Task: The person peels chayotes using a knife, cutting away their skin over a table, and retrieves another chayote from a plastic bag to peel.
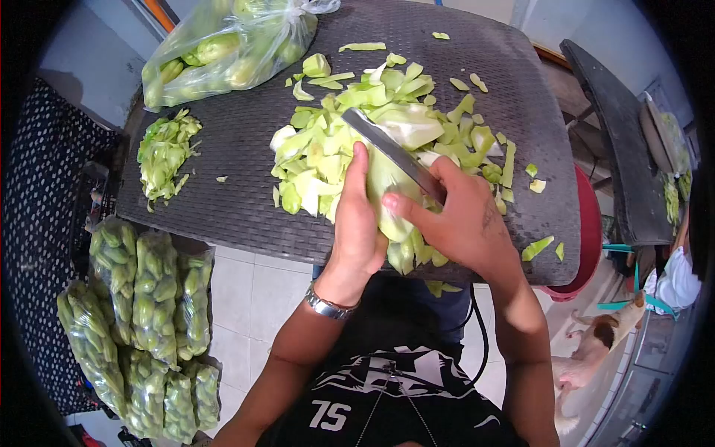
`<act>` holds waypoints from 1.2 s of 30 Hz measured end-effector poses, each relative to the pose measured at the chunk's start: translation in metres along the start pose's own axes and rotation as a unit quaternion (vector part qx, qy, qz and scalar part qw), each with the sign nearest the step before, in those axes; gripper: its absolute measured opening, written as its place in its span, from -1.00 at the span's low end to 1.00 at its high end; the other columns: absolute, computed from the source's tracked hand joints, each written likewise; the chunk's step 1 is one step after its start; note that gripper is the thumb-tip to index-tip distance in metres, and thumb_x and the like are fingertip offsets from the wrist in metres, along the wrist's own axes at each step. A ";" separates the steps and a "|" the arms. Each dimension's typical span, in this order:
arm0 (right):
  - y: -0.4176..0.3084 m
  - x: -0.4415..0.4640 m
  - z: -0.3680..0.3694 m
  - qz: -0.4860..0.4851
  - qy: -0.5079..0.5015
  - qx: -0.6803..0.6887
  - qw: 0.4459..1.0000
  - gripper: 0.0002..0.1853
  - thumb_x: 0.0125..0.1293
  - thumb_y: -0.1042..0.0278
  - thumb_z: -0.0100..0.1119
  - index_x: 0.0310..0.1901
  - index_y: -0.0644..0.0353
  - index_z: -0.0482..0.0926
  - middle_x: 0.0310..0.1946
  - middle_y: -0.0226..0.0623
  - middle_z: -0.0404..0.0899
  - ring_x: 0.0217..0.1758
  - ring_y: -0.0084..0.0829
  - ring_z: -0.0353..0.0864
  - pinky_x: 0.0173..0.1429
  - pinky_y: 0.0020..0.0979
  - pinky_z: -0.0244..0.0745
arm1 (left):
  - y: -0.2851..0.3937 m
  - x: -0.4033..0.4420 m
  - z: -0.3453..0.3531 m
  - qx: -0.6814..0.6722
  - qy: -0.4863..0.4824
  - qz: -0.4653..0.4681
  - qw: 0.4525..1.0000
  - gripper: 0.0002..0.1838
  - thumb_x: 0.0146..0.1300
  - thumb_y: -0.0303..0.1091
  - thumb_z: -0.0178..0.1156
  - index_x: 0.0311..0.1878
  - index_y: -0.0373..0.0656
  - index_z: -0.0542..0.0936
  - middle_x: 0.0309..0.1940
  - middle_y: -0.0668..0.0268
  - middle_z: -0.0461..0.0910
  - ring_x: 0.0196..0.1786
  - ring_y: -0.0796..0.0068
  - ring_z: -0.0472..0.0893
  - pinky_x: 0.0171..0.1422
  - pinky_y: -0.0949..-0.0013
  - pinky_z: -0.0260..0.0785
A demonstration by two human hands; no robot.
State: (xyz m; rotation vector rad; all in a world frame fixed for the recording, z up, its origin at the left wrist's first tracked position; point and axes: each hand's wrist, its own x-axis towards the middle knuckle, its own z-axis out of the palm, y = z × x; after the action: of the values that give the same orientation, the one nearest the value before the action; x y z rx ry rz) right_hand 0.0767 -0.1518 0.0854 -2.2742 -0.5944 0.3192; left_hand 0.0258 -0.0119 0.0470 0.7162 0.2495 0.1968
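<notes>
In the head view, my left hand (354, 227) is wrapped round a large pale green fruit (389, 175), partly peeled; its exact kind is hard to tell. The thumb lies along the fruit's left side. My right hand (463, 216) grips a knife (387, 149) with a broad metal blade, whose handle is hidden in the fingers. The blade lies slantwise across the upper part of the fruit, and my right thumb touches the fruit's surface. A heap of pale green peelings (320, 160) lies beneath and behind both hands, with a larger whitish-green piece (410, 123) on it.
A knotted clear bag of green fruit (223, 56) sits at the back left of the dark woven table (238, 179). Shredded greens (165, 156) lie at its left. Filled bags (153, 298) rest below left. A red tub (585, 231) and a dog (596, 343) are at the right.
</notes>
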 end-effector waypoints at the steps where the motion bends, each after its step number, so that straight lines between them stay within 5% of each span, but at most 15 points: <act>1: 0.002 0.004 0.004 -0.004 0.009 -0.006 1.000 -0.46 0.36 -0.11 0.48 -0.22 0.31 0.53 -0.46 0.00 0.63 -0.35 0.05 0.72 -0.21 -0.03 0.52 | -0.001 -0.001 -0.002 0.005 -0.012 0.001 1.000 -0.37 0.72 0.16 -0.11 0.47 -0.21 0.41 0.29 0.15 0.62 0.29 0.29 0.66 0.44 0.17 0.51; 6: 0.011 0.004 0.015 -0.124 0.051 -0.081 0.988 -0.66 0.35 0.17 0.39 -0.22 0.29 0.51 -0.39 0.07 0.68 -0.25 0.18 0.73 -0.16 0.06 0.54 | -0.002 -0.004 -0.005 0.077 0.025 -0.012 0.997 -0.42 0.75 0.05 -0.18 0.49 -0.25 0.40 0.33 0.18 0.59 0.32 0.30 0.64 0.48 0.19 0.48; 10: 0.020 0.004 0.016 -0.166 0.066 -0.050 0.983 -0.77 0.30 0.34 0.31 -0.19 0.28 0.49 -0.36 0.10 0.68 -0.20 0.20 0.73 -0.12 0.12 0.54 | -0.001 -0.005 -0.006 0.071 0.030 -0.038 0.996 -0.40 0.75 0.08 -0.20 0.49 -0.24 0.42 0.21 0.19 0.65 0.20 0.41 0.68 0.27 0.32 0.59; 13: 0.029 0.007 0.011 -0.145 0.056 -0.051 0.987 -0.77 0.30 0.36 0.28 -0.17 0.28 0.45 -0.38 0.14 0.66 -0.20 0.22 0.72 -0.11 0.13 0.54 | -0.001 -0.002 -0.015 0.098 0.005 -0.034 0.995 -0.42 0.74 0.09 -0.17 0.46 -0.21 0.44 0.29 0.18 0.62 0.26 0.32 0.69 0.30 0.16 0.63; 14: 0.033 0.008 0.007 -0.118 0.061 -0.061 0.989 -0.77 0.30 0.37 0.27 -0.16 0.27 0.44 -0.37 0.15 0.66 -0.19 0.22 0.72 -0.11 0.13 0.54 | 0.008 0.001 -0.022 0.102 -0.016 -0.081 0.991 -0.50 0.67 -0.04 -0.04 0.41 -0.22 0.46 0.26 0.09 0.63 0.15 0.27 0.75 0.17 0.14 0.70; 19: 0.077 0.004 -0.001 -0.090 0.102 -0.165 0.977 -0.76 0.31 0.40 0.24 -0.09 0.25 0.41 -0.33 0.20 0.66 -0.17 0.22 0.72 -0.07 0.15 0.57 | 0.058 0.016 -0.013 0.112 0.041 0.084 0.989 -0.52 0.32 -0.42 0.05 0.31 -0.26 0.42 0.11 -0.10 0.61 0.06 -0.01 0.77 0.02 -0.10 0.78; 21: 0.078 0.001 0.003 -0.063 0.092 -0.142 0.983 -0.72 0.27 0.45 0.23 -0.02 0.30 0.45 -0.29 0.22 0.66 -0.11 0.29 0.69 -0.02 0.13 0.54 | 0.072 0.028 0.010 0.188 -0.029 0.103 0.976 -0.45 0.27 -0.50 0.09 0.36 -0.30 0.38 0.12 -0.04 0.58 0.11 -0.04 0.73 0.03 -0.24 0.79; 25: 0.068 -0.002 0.009 -0.113 0.126 -0.084 0.982 -0.62 0.24 0.48 0.23 0.09 0.31 0.48 -0.16 0.31 0.64 0.01 0.36 0.63 0.10 0.15 0.52 | 0.046 0.075 0.078 0.326 -0.243 -0.037 0.913 -0.50 0.22 -0.51 0.26 0.28 -0.34 0.57 0.10 -0.03 0.62 0.09 0.13 0.75 -0.01 0.07 0.76; 28: 0.076 -0.003 0.010 -0.080 0.092 -0.156 0.980 -0.48 0.31 0.43 0.28 0.28 0.30 0.42 -0.06 0.10 0.74 0.07 0.13 0.75 0.20 0.01 0.60 | -0.006 0.096 0.132 0.454 -0.345 -0.120 0.813 -0.58 0.22 -0.47 0.34 0.13 -0.46 0.65 -0.05 0.01 0.74 -0.13 0.17 0.82 -0.13 0.19 0.73; 29: 0.082 -0.005 0.015 -0.103 0.121 -0.067 0.985 -0.50 0.31 0.36 0.34 0.24 0.29 0.45 0.01 0.07 0.71 0.12 0.06 0.73 0.22 0.00 0.58 | -0.026 0.099 0.150 0.493 -0.376 -0.148 0.771 -0.60 0.21 -0.46 0.37 0.08 -0.50 0.68 -0.11 0.03 0.78 -0.20 0.18 0.84 -0.16 0.23 0.71; 33: 0.121 -0.016 0.033 -0.140 0.105 0.120 0.977 -0.43 0.32 0.10 0.50 0.17 0.22 0.43 0.17 -0.13 0.61 0.25 -0.26 0.63 0.26 -0.12 0.49 | -0.098 0.088 0.186 0.393 -0.410 -0.238 0.788 -0.57 0.34 -0.42 0.38 0.09 -0.67 0.62 -0.13 -0.07 0.77 -0.23 0.09 0.83 0.01 0.11 0.77; 36: 0.089 -0.015 0.011 -0.136 0.062 0.020 0.989 -0.47 0.35 0.15 0.43 0.16 0.19 0.36 0.03 -0.03 0.60 0.14 -0.10 0.65 0.19 -0.12 0.46 | -0.174 0.077 0.198 0.180 -0.400 -0.251 0.863 -0.55 0.41 -0.38 0.37 0.13 -0.67 0.61 -0.12 -0.03 0.76 -0.11 0.12 0.82 0.14 0.15 0.73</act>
State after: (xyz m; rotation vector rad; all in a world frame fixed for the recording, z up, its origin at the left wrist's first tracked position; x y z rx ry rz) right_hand 0.0876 -0.2076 0.0138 -2.1221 -0.8136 0.0545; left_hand 0.1727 -0.2434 0.0626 1.0174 -0.3426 -0.6646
